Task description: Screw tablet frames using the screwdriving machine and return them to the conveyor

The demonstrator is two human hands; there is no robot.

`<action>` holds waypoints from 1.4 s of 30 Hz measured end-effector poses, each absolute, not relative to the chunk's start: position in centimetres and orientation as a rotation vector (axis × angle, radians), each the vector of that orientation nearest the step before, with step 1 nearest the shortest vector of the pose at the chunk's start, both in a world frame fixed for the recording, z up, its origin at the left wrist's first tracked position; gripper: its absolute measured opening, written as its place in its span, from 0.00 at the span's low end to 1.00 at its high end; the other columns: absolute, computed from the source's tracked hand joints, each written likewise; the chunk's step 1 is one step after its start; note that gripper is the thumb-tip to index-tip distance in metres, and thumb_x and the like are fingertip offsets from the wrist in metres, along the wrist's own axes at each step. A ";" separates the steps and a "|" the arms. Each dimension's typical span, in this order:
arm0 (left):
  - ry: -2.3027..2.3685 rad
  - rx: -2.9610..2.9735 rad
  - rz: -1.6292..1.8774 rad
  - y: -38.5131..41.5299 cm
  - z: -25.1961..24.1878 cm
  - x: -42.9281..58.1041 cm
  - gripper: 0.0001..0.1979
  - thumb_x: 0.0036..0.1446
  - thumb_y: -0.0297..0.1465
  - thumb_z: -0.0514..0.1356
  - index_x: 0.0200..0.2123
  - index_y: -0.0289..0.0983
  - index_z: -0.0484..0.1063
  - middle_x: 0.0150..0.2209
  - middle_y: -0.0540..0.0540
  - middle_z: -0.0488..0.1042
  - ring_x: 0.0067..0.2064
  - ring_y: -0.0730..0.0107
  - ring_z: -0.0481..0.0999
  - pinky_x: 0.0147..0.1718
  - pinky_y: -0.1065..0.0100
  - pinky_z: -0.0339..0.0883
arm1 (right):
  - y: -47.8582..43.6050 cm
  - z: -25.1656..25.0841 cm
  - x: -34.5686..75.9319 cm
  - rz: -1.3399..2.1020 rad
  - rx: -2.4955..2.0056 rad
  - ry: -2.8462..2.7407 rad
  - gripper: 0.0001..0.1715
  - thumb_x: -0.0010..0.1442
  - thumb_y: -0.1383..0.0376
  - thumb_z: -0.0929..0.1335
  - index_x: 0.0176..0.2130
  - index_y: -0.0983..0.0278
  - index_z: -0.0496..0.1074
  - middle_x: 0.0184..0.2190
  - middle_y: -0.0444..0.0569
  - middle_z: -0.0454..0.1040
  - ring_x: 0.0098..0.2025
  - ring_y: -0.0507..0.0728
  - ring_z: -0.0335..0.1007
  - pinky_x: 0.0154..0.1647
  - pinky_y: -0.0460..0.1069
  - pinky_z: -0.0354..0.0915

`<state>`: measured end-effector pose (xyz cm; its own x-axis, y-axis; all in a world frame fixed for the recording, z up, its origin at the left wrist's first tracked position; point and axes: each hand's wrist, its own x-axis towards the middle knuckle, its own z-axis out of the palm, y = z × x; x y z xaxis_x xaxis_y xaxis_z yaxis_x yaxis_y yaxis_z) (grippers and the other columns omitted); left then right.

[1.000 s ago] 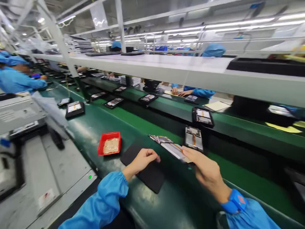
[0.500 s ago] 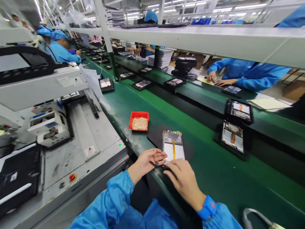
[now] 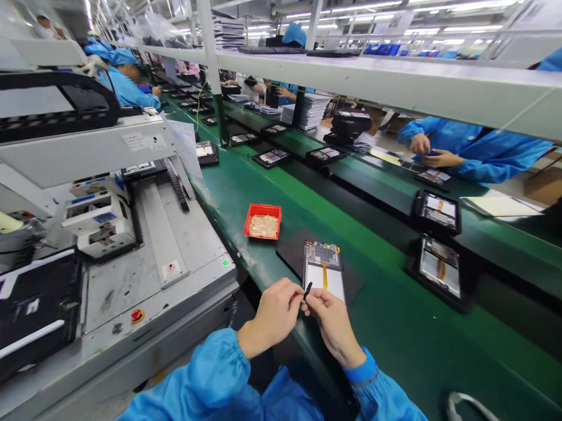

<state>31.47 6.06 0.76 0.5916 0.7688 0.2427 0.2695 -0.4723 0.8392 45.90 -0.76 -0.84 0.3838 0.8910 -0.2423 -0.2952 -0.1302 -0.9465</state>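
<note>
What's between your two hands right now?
In the head view, a small black part stands pinched between the left hand and the right hand; it is too small to identify further.

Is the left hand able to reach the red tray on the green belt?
Probably yes: only green belt lies between the left hand and the red tray, though that hand pinches a small black part.

1. Electronics assembly factory, long production line.
2. Green conveyor belt [image 3: 388, 300] down the middle, opened tablet-sized devices [image 3: 439, 266] on it in black trays.
3. Co-worker in blue smock [image 3: 477, 150] across the belt, more blue-clad workers along it.
4. White overhead shelf [image 3: 382, 85] above the belt, grey machine [image 3: 159, 255] beside it.
</note>
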 end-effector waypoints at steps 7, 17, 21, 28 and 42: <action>0.797 2.180 0.705 6.2 0.7 31.2 0.11 0.65 0.26 0.53 0.36 0.39 0.76 0.34 0.48 0.74 0.36 0.67 0.74 0.38 0.67 0.66 | -0.8 -1.5 45.4 1.278 -1.176 -0.578 0.20 0.51 0.54 0.77 0.28 0.66 0.72 0.25 0.47 0.74 0.28 0.51 0.67 0.32 0.47 0.63; 0.773 2.414 0.587 6.4 1.0 30.7 0.11 0.65 0.26 0.53 0.34 0.38 0.74 0.32 0.48 0.73 0.35 0.67 0.73 0.36 0.67 0.65 | -0.9 -1.5 45.3 1.207 -1.238 -0.715 0.19 0.54 0.53 0.75 0.29 0.65 0.71 0.25 0.46 0.73 0.29 0.53 0.67 0.34 0.49 0.63; 0.784 2.578 0.548 6.3 0.9 30.7 0.10 0.65 0.26 0.52 0.32 0.38 0.71 0.32 0.47 0.72 0.35 0.65 0.72 0.34 0.65 0.63 | -0.9 -1.8 45.4 1.169 -1.286 -0.762 0.19 0.55 0.52 0.74 0.29 0.64 0.70 0.25 0.46 0.73 0.29 0.54 0.68 0.35 0.49 0.63; 0.761 2.562 0.556 6.6 1.1 30.9 0.10 0.64 0.26 0.52 0.30 0.38 0.69 0.31 0.47 0.71 0.34 0.66 0.72 0.34 0.66 0.62 | -1.1 -1.4 45.8 1.245 -1.268 -0.767 0.19 0.55 0.52 0.74 0.28 0.64 0.71 0.24 0.45 0.73 0.28 0.53 0.67 0.33 0.49 0.62; 0.783 2.252 0.564 6.0 1.4 31.3 0.11 0.64 0.25 0.54 0.31 0.38 0.73 0.31 0.48 0.74 0.33 0.68 0.73 0.34 0.67 0.62 | -1.8 -1.8 46.1 1.258 -1.225 -0.765 0.17 0.57 0.54 0.74 0.29 0.64 0.70 0.24 0.45 0.72 0.29 0.53 0.66 0.34 0.48 0.61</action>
